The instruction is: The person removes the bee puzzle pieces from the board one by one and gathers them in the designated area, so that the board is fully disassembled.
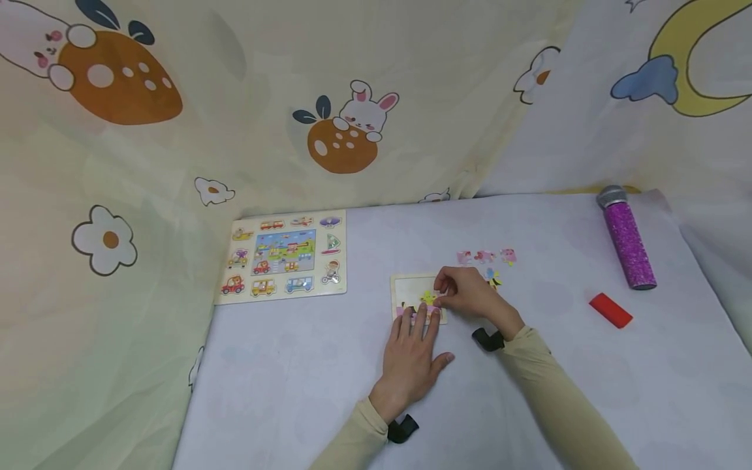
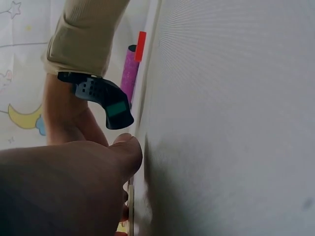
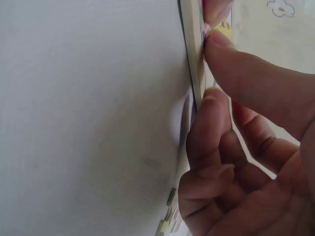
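Observation:
A small jigsaw board [image 1: 416,279] with a pale wooden frame lies in front of me. Pink pieces and a yellow star-shaped figure [image 1: 427,297] show along its lower part. Spread flat, my left hand [image 1: 411,362] rests its straight fingertips on the board's near part and hides some pieces. My right hand [image 1: 472,292] holds the board's right edge with curled fingers. In the right wrist view the right thumb [image 3: 229,61] presses on the pieces beside a left fingertip, while the index finger [image 3: 209,118] touches the frame's side. Black wrist mounts [image 1: 487,339] sit on both wrists.
Loose pink pieces [image 1: 484,256] lie beyond the right hand, with a yellow-and-blue piece [image 1: 492,277] partly behind it. A vehicle puzzle board [image 1: 341,261] sits at the back left. At the right are a purple glitter microphone [image 1: 630,245] and a red block [image 1: 611,311]. Printed cloth hangs behind.

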A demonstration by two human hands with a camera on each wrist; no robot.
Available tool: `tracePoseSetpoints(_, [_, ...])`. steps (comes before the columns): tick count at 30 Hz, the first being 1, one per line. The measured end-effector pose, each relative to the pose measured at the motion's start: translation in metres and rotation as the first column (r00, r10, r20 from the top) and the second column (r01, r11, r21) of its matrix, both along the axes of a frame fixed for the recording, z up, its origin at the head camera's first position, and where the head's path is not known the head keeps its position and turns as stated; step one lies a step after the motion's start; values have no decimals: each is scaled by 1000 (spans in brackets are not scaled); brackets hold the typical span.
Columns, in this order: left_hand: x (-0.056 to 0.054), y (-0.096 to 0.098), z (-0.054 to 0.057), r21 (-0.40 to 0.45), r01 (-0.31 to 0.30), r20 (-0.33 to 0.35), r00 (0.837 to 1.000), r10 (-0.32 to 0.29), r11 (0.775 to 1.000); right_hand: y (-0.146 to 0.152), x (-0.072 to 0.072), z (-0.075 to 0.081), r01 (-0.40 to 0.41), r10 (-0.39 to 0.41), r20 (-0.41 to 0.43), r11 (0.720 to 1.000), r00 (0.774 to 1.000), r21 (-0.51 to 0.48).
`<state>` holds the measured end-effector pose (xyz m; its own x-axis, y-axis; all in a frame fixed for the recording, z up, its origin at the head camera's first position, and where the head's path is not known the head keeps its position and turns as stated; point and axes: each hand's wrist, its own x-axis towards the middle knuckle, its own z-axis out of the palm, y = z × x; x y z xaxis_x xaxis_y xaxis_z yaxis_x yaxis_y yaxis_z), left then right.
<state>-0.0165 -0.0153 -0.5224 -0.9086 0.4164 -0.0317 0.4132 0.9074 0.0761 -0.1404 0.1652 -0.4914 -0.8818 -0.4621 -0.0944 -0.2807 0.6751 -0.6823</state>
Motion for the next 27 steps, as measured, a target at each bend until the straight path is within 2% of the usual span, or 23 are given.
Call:
tracePoseSetpoints(7, [0, 0, 1, 21, -4, 22, 1000, 3, 1000, 0, 3, 0, -18, 18, 0, 999, 1000, -40])
tracePoseSetpoints(14, [1, 1, 0, 11, 1, -9, 1000, -1, 1000, 3, 5, -2, -26, 22, -40, 996, 999, -82])
tracePoseSetpoints(20, [1, 1, 0, 12, -1, -11, 1000, 1, 1000, 14, 5, 3, 52, -56, -17, 987, 998, -153])
tracePoseSetpoints(27, [0, 1, -2, -1, -2, -15, 1000, 2, 1000, 38, 3, 3, 140, -151, -32, 964, 988, -224])
